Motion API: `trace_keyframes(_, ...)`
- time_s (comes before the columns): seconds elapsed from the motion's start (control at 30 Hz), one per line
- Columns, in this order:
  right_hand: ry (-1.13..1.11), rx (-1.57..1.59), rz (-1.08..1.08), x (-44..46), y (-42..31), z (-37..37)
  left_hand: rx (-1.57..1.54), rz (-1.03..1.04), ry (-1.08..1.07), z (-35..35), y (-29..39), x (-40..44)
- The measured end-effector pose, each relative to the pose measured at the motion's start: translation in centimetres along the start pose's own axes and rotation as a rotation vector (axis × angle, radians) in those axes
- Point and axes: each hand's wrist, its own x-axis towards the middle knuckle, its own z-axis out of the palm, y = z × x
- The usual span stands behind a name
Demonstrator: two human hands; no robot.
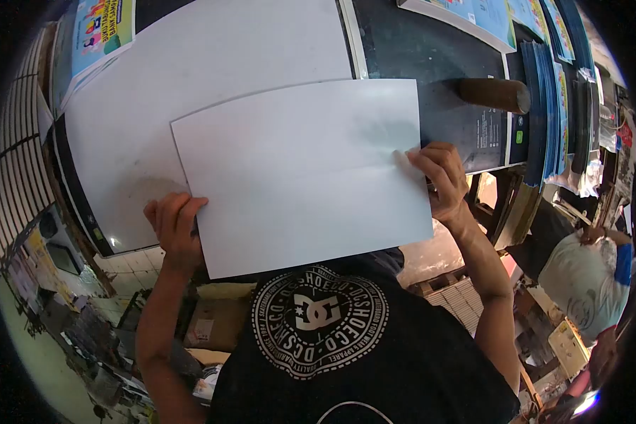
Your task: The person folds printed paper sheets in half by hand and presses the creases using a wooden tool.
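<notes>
A large white sheet of paper (304, 177) lies in front of me, slightly tilted, its near edge reaching over the table edge toward my shirt. At its right edge, my right hand (442, 177) pinches the paper between thumb and fingers, and the surface dents a little there. My left hand (175, 222) is closed at the lower left edge, its curled fingers gripping the paper's side; the thumb is partly hidden. Whether it is one sheet or a folded one, I cannot tell.
Under the paper is a white board (212, 49) on the table. A brown cylindrical block (495, 95) rests on the black surface (438, 49) at right. Stacks of printed booklets (544, 113) stand far right; another booklet (102, 35) lies upper left. A person (586, 275) is at the right.
</notes>
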Motion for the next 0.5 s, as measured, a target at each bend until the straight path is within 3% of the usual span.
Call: trace_keyframes(0.5,0.011,0.027,0.059,0.54,-0.44,-0.32,-0.028,0.000,0.003,-0.19,0.31,0.56)
